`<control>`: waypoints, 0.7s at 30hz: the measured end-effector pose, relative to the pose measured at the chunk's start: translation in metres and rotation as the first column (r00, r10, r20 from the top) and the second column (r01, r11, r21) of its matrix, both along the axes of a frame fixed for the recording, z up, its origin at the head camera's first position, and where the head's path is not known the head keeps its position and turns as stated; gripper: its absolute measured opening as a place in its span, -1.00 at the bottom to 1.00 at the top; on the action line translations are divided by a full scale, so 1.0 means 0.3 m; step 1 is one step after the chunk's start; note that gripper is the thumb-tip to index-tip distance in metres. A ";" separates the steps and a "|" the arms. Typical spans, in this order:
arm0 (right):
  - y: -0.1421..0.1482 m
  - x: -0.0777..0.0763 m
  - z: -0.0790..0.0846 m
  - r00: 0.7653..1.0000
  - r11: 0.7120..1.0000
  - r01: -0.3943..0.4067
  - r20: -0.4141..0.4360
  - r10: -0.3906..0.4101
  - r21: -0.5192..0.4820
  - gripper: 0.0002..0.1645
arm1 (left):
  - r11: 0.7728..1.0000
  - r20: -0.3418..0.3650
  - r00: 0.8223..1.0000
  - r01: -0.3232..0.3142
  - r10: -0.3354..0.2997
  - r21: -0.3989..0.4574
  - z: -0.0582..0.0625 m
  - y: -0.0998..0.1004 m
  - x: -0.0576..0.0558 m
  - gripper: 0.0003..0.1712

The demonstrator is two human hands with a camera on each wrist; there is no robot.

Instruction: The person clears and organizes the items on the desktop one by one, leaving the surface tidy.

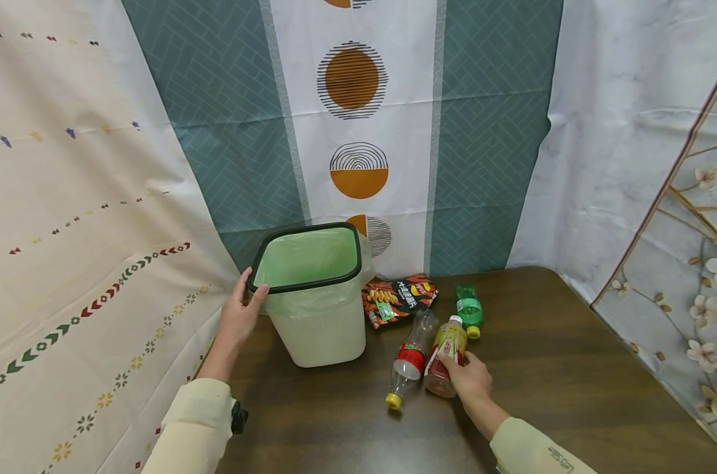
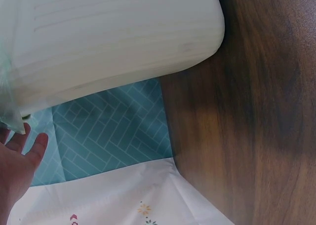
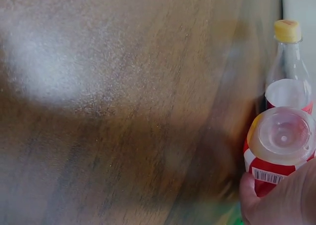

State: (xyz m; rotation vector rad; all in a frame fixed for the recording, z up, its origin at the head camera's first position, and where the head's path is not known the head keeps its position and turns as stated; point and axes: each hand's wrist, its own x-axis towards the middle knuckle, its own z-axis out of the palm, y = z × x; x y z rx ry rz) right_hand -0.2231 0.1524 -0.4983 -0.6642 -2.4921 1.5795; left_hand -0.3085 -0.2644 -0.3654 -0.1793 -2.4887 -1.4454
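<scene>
My left hand (image 1: 240,315) rests at the near left corner of a white trash bin (image 1: 322,332), thumb and fingers spread at its black rim (image 1: 301,287). In the left wrist view, those fingers reach the edge of the bin's liner bag (image 2: 9,104). My right hand (image 1: 472,382) grips a drink bottle (image 1: 451,342) with a yellow and red label, lying on the table. The right wrist view shows its clear base (image 3: 284,133) toward the camera. Beside it lies a clear bottle (image 1: 410,359) with a red label and yellow cap.
A black and orange chip bag (image 1: 399,299) lies right of the bin. A green bottle (image 1: 468,309) with a yellow cap lies behind the gripped bottle. The brown wooden table (image 1: 548,368) meets patterned cloth (image 1: 488,164) at the back and both sides.
</scene>
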 end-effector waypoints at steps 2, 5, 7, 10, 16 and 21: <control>-0.002 0.001 0.005 1.000 1.000 0.005 -0.008 -0.005 0.001 -0.10 | 1.000 0.001 1.000 0.000 0.000 0.002 0.000 -0.001 0.000 -0.15; -0.006 0.003 0.011 1.000 1.000 0.012 -0.024 -0.012 -0.004 -0.12 | 1.000 0.000 1.000 -0.004 0.004 -0.002 0.000 0.000 -0.001 -0.15; -0.009 0.003 0.018 0.999 1.000 0.011 -0.035 -0.011 -0.013 -0.12 | 1.000 -0.002 1.000 -0.007 0.007 -0.005 0.000 0.000 0.000 -0.15; -0.010 -0.001 0.030 0.998 1.000 0.013 -0.055 -0.014 -0.020 -0.13 | 1.000 -0.005 1.000 -0.007 0.007 -0.005 -0.001 0.000 0.000 -0.16; -0.006 -0.019 0.074 0.995 0.996 0.016 -0.093 -0.024 -0.085 -0.08 | 1.000 -0.007 1.000 -0.012 0.012 -0.007 -0.001 -0.002 0.001 -0.15; -0.004 -0.039 0.121 0.993 0.990 -0.003 -0.119 -0.015 -0.143 -0.04 | 1.000 0.001 1.000 -0.010 0.010 -0.007 -0.001 -0.002 0.000 -0.15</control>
